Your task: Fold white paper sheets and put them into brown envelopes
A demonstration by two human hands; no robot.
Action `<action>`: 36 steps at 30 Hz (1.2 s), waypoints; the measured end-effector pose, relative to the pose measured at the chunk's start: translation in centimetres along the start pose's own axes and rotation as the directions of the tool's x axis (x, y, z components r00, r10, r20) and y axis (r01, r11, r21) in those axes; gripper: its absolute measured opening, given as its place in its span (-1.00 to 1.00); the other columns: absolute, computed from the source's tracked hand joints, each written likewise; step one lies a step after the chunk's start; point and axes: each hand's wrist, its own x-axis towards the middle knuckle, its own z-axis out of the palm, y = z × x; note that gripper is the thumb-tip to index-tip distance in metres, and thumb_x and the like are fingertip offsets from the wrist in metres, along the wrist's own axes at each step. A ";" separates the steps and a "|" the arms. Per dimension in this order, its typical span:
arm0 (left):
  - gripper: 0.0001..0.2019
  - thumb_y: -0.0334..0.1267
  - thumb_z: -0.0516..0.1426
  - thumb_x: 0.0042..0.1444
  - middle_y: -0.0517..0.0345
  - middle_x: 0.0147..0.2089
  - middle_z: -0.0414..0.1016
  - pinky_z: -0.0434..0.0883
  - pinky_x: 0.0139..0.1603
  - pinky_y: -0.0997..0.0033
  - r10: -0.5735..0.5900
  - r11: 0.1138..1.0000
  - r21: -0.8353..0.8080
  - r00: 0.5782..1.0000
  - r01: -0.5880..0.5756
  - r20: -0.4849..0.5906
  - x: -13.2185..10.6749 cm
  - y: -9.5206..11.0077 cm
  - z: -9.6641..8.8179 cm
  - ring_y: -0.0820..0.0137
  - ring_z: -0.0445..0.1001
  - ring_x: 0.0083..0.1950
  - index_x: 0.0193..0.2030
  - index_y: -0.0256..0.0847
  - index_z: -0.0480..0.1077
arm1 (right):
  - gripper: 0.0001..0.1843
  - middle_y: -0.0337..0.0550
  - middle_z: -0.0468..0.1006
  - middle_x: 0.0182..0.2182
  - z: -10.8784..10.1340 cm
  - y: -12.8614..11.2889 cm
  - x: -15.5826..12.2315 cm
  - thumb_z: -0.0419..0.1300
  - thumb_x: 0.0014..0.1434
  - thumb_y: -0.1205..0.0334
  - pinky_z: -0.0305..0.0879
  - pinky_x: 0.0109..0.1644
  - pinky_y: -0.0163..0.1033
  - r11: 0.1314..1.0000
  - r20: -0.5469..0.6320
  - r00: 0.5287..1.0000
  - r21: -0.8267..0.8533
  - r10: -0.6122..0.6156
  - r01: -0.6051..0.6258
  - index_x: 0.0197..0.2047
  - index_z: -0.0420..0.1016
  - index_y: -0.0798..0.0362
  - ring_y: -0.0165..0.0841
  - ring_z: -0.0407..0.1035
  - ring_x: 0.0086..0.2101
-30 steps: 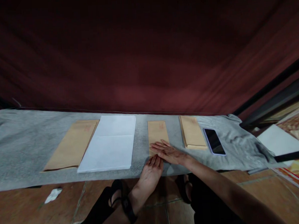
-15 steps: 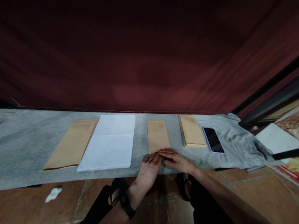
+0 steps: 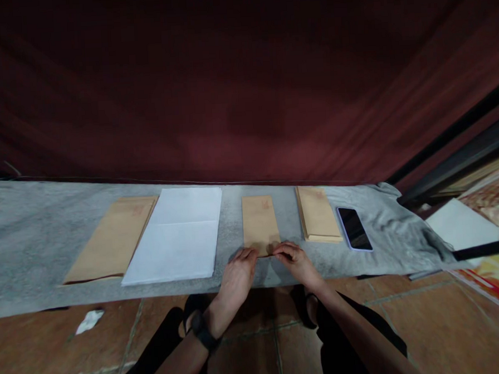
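A brown paper envelope lies upright in front of me, with a small red print at its top right. My left hand pinches its near left corner, fingers together. At the near right corner, my right hand has thumb and fingertips closed on the same edge. Between the hands the near edge shows as a dark reddish line. To the left lies a stack of white paper with a crease across it. On the right is a pile of brown envelopes.
Farther left is a stack of larger brown envelopes. A phone in a pale purple case lies at the right. Everything rests on a grey cloth; a dark red curtain hangs behind. A crumpled white scrap is on the tiled floor.
My hands have moved apart from the middle of the envelope's near end to its two corners. The near edge now shows between them. The view has shifted slightly.
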 end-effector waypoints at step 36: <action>-0.75 -0.51 0.04 0.23 0.01 -0.02 0.45 0.51 0.07 0.18 -0.057 0.981 -0.191 0.967 0.008 -0.249 1.0 -2.2 2.4 0.24 0.47 0.02 -0.05 -0.21 0.45 | -0.44 0.08 0.29 0.34 3.9 -4.7 -4.2 0.02 0.42 0.12 0.17 0.41 0.00 0.748 0.141 0.982 -0.636 -0.127 0.188 0.36 0.28 0.25 -0.16 0.19 0.32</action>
